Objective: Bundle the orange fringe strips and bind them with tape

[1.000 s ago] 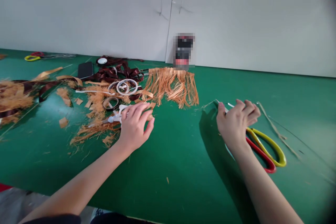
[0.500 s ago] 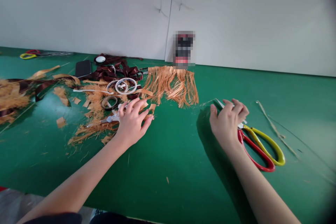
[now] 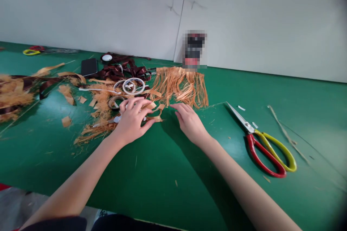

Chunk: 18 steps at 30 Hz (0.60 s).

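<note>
My left hand (image 3: 131, 121) is low over the litter of tan scraps, fingers bent and spread, thumb apart. By its thumb and fingertips lie short tan ribbon pieces (image 3: 156, 118); a firm hold on them is not visible. A pale-handled tool (image 3: 117, 119) shows partly from beneath this hand. My right hand (image 3: 189, 122) reaches in from the right, fingers extended toward the ribbon pieces and thumb apart, with nothing visible in it. Large scissors (image 3: 253, 137) with one red and one yellow handle lie on the green table to its right.
Behind my hands lies a tan fringe (image 3: 181, 83). Clear tape rolls (image 3: 133, 86), dark brown ribbon (image 3: 127, 70) and a black flat box (image 3: 89, 66) are at back left. Fibre scraps (image 3: 15, 95) spread further left. A white wall (image 3: 257, 21) bounds the table (image 3: 151, 180).
My right hand has moved left from above the scissors to near my left hand, uncovering the blades. The left hand stays almost in place. The view has shifted slightly.
</note>
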Motion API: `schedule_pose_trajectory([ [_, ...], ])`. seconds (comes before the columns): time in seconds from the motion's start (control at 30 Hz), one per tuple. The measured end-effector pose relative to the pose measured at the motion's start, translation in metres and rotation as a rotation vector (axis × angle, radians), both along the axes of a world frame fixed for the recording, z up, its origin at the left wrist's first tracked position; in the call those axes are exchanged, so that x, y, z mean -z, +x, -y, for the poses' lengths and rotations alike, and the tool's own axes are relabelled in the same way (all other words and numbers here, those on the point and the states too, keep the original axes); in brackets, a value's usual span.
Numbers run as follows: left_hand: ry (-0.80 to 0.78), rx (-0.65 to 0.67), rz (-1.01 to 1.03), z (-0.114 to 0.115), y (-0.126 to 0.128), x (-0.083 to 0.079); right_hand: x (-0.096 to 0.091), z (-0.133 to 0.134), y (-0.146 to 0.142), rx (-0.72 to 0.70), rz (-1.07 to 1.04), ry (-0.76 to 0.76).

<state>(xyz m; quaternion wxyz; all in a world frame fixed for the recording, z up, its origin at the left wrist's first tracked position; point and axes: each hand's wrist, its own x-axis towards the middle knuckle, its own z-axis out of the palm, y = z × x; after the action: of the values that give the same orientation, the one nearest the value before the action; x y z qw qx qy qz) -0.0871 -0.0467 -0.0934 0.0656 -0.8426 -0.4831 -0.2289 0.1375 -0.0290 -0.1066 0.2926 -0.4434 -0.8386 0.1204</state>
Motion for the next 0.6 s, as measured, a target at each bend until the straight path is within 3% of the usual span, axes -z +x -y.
schedule_pose_trajectory([
  [0.3,-0.174,0.191,-0.045,-0.004,-0.010,-0.002,0.005,-0.017,-0.024,-0.139,0.107,0.010],
  [0.6,-0.282,0.186,0.065,-0.008,-0.028,-0.014,-0.005,-0.012,-0.027,-0.111,-0.086,-0.157],
])
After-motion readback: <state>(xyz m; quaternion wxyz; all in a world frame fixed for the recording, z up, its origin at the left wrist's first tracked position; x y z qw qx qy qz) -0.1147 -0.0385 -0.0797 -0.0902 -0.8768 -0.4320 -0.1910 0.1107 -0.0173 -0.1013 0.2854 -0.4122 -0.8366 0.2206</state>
